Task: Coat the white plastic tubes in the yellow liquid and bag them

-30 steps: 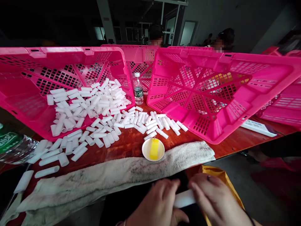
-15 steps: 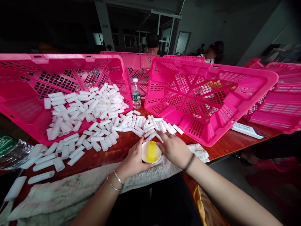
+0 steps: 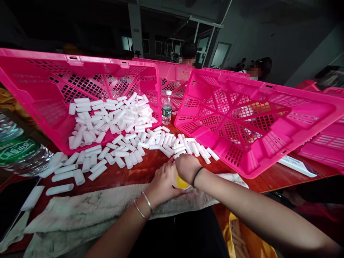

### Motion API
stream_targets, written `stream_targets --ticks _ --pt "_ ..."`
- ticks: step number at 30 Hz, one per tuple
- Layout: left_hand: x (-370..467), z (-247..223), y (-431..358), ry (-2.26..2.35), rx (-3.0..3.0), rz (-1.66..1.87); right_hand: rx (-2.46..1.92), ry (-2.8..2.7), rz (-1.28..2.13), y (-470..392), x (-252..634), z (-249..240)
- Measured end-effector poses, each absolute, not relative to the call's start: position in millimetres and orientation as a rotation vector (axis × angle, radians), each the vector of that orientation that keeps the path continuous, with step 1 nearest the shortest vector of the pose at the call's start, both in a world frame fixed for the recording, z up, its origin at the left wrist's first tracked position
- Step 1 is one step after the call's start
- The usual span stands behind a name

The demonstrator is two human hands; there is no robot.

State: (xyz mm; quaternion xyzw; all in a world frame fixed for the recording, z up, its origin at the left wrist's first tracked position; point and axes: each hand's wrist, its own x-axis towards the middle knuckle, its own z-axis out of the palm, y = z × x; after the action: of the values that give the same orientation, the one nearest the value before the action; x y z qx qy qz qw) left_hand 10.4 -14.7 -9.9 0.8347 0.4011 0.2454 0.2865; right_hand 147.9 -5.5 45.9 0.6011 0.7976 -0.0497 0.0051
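Note:
A small white cup [image 3: 174,176] sits tilted low over a towel [image 3: 113,200] at the table's front edge. Curled round its left side is my left hand [image 3: 160,183], a silver bangle on the wrist. Something yellow and flat-sided [image 3: 182,183] shows inside the cup, partly covered. My right hand [image 3: 188,167] is closed in a fist over the cup's mouth; its fingertips are hidden, so I cannot see what they grip. Just beyond both hands lie many short white plastic tubes [image 3: 154,143], scattered over the red-brown table [image 3: 142,163].
A pink crate [image 3: 158,89] on its side spills tubes at left; another pink crate [image 3: 242,154] tips toward me at right. Between them stands a water bottle [image 3: 167,111]. A larger bottle [image 3: 24,150] and a dark device [image 3: 16,200] are at far left. People sit behind.
My right hand has moved from the cup's right side to over its mouth and closed. The yellow thing is now partly covered. The whole view has shifted, with things appearing further right.

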Motion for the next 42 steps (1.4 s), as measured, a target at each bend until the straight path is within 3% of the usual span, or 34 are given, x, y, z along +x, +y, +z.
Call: stream_targets --ticks 5,16,23,26,30,32,42 --pt "10 -10 -16 1.114 2.192 0.645 2.137 2.507 -0.397 -1 189 36" --pt "9 -11 -18 1.118 2.170 0.648 2.226 2.752 -1.324 -5 212 -6" --pt "9 -10 -19 1.138 2.147 0.655 2.113 2.863 -1.487 -2 210 -8" --pt "9 -9 -19 1.142 2.140 0.657 2.015 2.945 -1.239 -2 210 15" --pt "9 -10 -19 1.147 2.145 0.659 1.940 2.904 -0.450 -14 207 54" --pt "9 -10 -19 1.151 2.143 0.653 1.986 2.813 -0.215 -24 204 64" --pt "10 -14 -19 1.143 2.164 0.685 2.251 2.825 -0.047 -71 202 13"
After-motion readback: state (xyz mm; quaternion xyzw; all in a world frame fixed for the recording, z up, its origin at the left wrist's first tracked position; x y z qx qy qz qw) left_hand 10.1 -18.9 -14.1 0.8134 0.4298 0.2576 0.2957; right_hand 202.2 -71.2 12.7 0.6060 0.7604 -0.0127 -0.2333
